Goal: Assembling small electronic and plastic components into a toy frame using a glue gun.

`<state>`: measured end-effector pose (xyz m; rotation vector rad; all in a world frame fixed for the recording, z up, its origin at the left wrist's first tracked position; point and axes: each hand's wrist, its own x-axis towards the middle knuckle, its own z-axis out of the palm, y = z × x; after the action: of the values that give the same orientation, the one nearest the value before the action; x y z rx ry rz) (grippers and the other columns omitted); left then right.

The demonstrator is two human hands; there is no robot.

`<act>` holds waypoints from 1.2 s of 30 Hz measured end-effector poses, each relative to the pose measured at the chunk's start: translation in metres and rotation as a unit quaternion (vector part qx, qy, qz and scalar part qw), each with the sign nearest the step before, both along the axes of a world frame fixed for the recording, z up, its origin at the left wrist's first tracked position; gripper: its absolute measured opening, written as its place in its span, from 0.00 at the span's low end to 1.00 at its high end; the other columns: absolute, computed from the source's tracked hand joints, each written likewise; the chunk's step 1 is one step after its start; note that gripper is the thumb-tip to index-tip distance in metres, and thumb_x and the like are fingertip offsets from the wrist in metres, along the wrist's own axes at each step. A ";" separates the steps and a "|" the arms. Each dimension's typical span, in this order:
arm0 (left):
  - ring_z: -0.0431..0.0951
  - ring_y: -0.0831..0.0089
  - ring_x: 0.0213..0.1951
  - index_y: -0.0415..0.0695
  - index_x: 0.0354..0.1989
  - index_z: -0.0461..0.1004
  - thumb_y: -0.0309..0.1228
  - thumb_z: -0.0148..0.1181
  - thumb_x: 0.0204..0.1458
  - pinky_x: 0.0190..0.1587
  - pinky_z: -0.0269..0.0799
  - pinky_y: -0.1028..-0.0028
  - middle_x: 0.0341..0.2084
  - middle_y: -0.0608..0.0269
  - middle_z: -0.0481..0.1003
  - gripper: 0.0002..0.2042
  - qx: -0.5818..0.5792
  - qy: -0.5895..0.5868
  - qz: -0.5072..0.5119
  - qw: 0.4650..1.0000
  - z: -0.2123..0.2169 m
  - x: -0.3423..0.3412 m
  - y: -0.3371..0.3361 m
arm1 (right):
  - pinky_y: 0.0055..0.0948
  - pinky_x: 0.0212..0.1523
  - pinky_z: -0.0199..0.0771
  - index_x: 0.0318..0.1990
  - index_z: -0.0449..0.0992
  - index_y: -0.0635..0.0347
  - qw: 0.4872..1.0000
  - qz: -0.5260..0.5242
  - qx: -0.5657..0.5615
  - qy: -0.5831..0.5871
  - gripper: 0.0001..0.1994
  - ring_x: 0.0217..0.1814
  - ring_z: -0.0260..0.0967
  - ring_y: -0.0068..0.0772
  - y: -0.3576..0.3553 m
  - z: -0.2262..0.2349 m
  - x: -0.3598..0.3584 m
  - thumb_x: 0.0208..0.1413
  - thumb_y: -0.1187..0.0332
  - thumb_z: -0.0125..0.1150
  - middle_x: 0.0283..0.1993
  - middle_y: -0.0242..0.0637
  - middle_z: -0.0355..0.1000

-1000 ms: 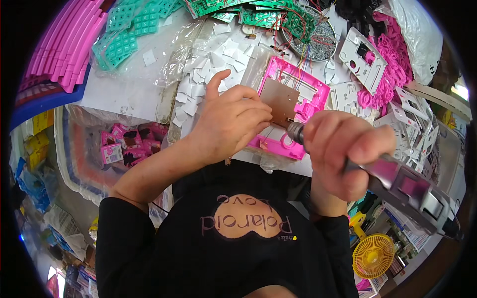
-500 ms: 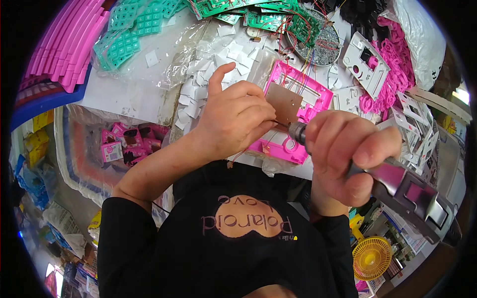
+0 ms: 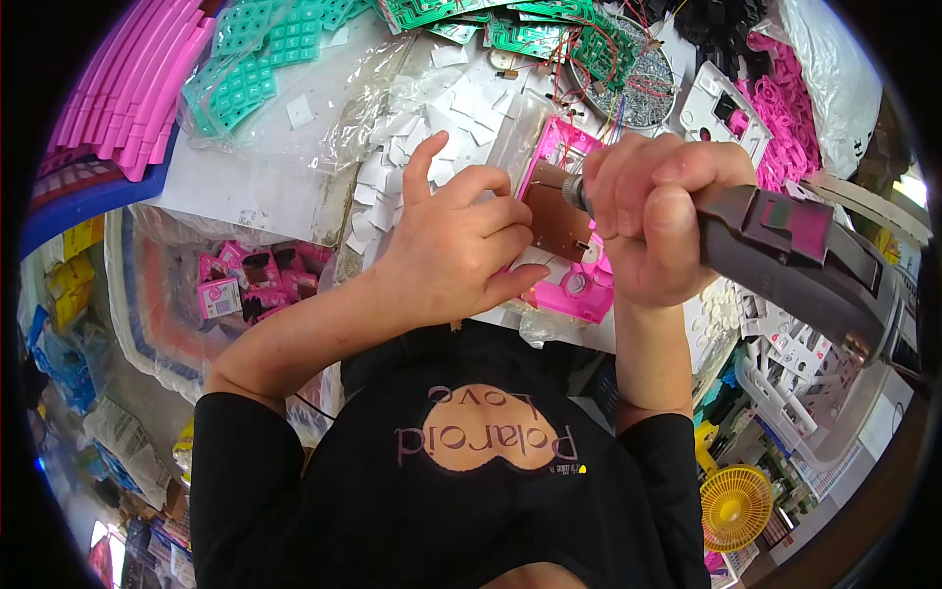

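Observation:
My right hand (image 3: 657,201) wraps round a dark grey power screwdriver (image 3: 795,260), whose knurled metal nose points left over the upper part of a brown circuit board (image 3: 559,224). Under the board lies a pink plastic case (image 3: 564,302), with thin wires at its far end. A small dark piece stands at the board's near right edge. On the left side of the board rests my left hand (image 3: 451,245), fingers bent, thumb apart from them over the case, little finger raised. No object shows between its fingers; the palm is hidden.
White paper squares (image 3: 471,108) lie beyond my left hand. A round tray of screws (image 3: 648,93) and green circuit boards (image 3: 530,39) sit at the back. Pink rings (image 3: 790,128) and a white panel (image 3: 711,103) are at right. Green keypads (image 3: 235,93) lie at left.
The screwdriver has moved from the board's near edge up to its upper part and swung flatter. My left thumb and fingers have parted, and the hand has shifted slightly left.

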<state>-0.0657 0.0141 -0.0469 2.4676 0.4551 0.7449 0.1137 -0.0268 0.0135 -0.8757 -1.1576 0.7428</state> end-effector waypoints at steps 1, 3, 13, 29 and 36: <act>0.74 0.70 0.51 0.51 0.32 0.83 0.45 0.74 0.41 0.69 0.38 0.38 0.39 0.77 0.78 0.14 0.000 0.000 0.001 1.000 0.000 0.000 0.000 | 0.31 0.23 0.65 0.41 0.63 0.58 1.000 -0.004 -0.006 -0.022 0.09 0.20 0.60 0.26 0.000 0.001 -0.001 0.65 0.69 0.58 0.23 0.33 0.64; 0.74 0.70 0.51 0.51 0.33 0.83 0.45 0.74 0.41 0.69 0.39 0.39 0.40 0.76 0.78 0.14 0.001 0.000 0.003 1.000 -0.001 0.000 -0.001 | 0.31 0.22 0.63 0.39 0.63 0.56 0.997 -0.009 -0.016 -0.074 0.10 0.18 0.58 0.25 0.001 0.000 -0.001 0.65 0.68 0.59 0.21 0.32 0.63; 0.73 0.65 0.43 0.48 0.35 0.77 0.38 0.71 0.47 0.54 0.57 0.51 0.31 0.68 0.74 0.12 -0.088 0.111 0.027 0.990 0.020 -0.039 -0.029 | 0.28 0.24 0.66 0.42 0.66 0.60 0.998 -0.002 0.011 -0.059 0.13 0.20 0.62 0.25 0.006 -0.003 0.016 0.59 0.66 0.66 0.23 0.34 0.67; 0.77 0.55 0.42 0.40 0.40 0.77 0.28 0.65 0.52 0.49 0.71 0.61 0.38 0.54 0.76 0.09 -0.083 0.059 0.021 0.995 0.004 0.009 0.042 | 0.35 0.39 0.75 0.42 0.80 0.58 0.899 0.055 -0.122 -0.417 0.13 0.39 0.74 0.41 -0.090 0.000 0.018 0.47 0.81 0.64 0.40 0.37 0.75; 0.78 0.59 0.42 0.40 0.46 0.77 0.25 0.66 0.52 0.46 0.73 0.67 0.42 0.53 0.76 0.13 0.031 0.013 0.115 0.993 0.025 -0.007 0.019 | 0.38 0.40 0.77 0.39 0.78 0.58 0.836 0.157 -0.155 -0.503 0.09 0.42 0.76 0.43 -0.063 -0.009 0.029 0.48 0.75 0.66 0.39 0.37 0.74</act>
<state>-0.0730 0.0328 -0.0221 2.5118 0.7469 0.8300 0.1426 -0.0895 0.0049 -1.4493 -2.1994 0.7488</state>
